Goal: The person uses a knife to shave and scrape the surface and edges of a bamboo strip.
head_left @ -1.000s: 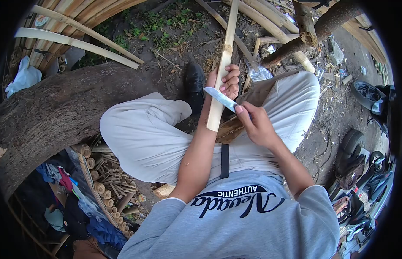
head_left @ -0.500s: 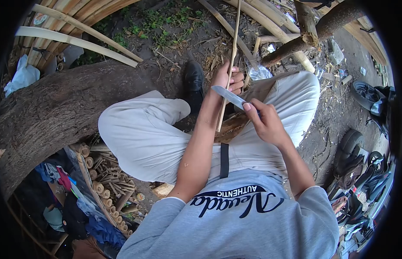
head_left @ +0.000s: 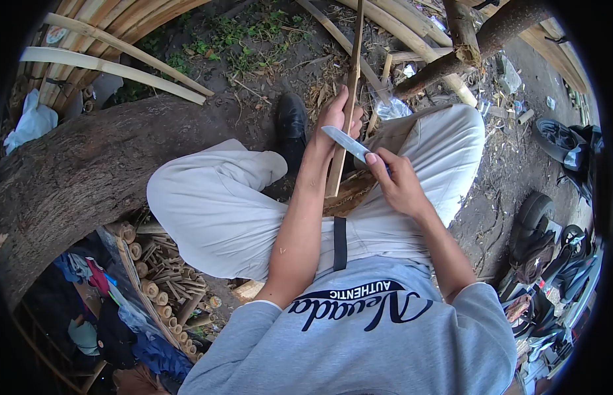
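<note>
A long, thin bamboo strip (head_left: 338, 164) runs from my lap up past the top edge of the view. My left hand (head_left: 333, 118) is closed around it, with the thumb lying along its side. In my right hand (head_left: 400, 181) is a knife (head_left: 346, 142), gripped by the handle, the thumb pressed near the base of the blade. Its blade crosses over the strip just below my left hand, tip pointing up and left. Below the strip's lower end, a piece of wood (head_left: 346, 197) shows between my legs.
A thick tree trunk (head_left: 89, 158) lies at the left. Bamboo slats (head_left: 115, 66) lean at upper left, and cut bamboo pieces (head_left: 161, 276) fill a space at lower left. Poles and a branch (head_left: 445, 69) cross the upper right. Motorcycle wheels (head_left: 557, 141) stand at the far right.
The strip has turned in my left hand, so a broader face now shows. Its lower end has shifted slightly left. The knife stays across the strip, with only a small shift.
</note>
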Motion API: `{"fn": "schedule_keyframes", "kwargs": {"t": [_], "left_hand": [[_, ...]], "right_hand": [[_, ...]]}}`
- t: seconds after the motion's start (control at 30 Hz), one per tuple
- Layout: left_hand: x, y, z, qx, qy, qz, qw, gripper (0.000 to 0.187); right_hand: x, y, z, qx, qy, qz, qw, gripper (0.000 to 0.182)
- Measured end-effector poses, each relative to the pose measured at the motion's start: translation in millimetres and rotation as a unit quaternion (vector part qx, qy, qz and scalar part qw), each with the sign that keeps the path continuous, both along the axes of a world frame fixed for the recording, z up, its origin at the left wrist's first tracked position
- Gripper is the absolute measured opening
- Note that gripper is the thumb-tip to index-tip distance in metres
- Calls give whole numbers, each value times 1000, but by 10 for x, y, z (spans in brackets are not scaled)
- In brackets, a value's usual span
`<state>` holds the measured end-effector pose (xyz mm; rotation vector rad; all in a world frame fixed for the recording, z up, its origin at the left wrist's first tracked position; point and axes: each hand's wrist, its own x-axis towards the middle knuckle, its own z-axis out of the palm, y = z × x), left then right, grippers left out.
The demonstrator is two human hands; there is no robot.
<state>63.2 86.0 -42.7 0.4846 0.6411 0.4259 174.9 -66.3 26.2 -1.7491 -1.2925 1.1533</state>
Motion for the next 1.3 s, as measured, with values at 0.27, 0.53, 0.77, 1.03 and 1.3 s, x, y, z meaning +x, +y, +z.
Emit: {"fn": "schedule_keyframes", "kwargs": {"t": [0.27,0.53,0.77,1.03,1.3], "left_hand": [[-79,37,93,15,89,22,996,36],[17,26,25,76,141,40,986,32],[-53,55,-4,70,137,33,987,31],[17,14,59,67,144,40,986,32],[2,12,158,20,77,54,995,35]], "right_hand": [[-148,-173,215,-11,9,124,992,37],[19,-23,172,-24,34,5,999,36],[-197,-211,197,6,61,178,982,33],[-56,-29,139,-4,21,21,1000,37],[-227,-245,327,26,129,181,975,37]]}}
